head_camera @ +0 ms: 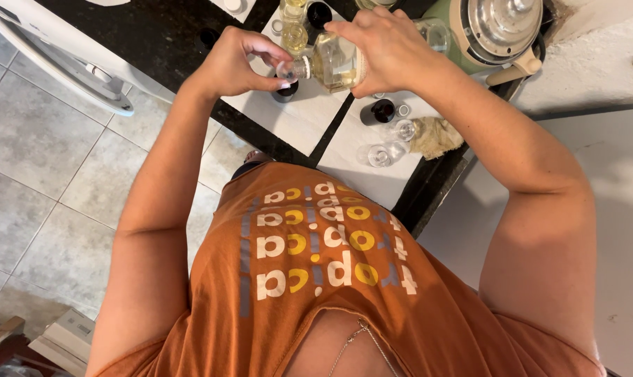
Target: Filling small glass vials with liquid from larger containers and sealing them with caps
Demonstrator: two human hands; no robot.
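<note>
The right hand (386,45) holds a big clear bottle (334,64) of yellow liquid, tipped on its side. At its nine o'clock, the left hand (236,63) pinches a tiny glass bottle (288,70) at the big bottle's mouth, above white paper (299,119).

We tilt a clear bottle (336,64) of pale liquid in the right hand (383,45); the left hand (236,63) steadies a small vial (286,70) at its mouth, above the dark tabletop (156,35).

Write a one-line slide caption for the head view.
Right hand tips a clear bottle of pale yellow liquid toward a small vial held by the left hand above a white paper-covered counter.
</note>
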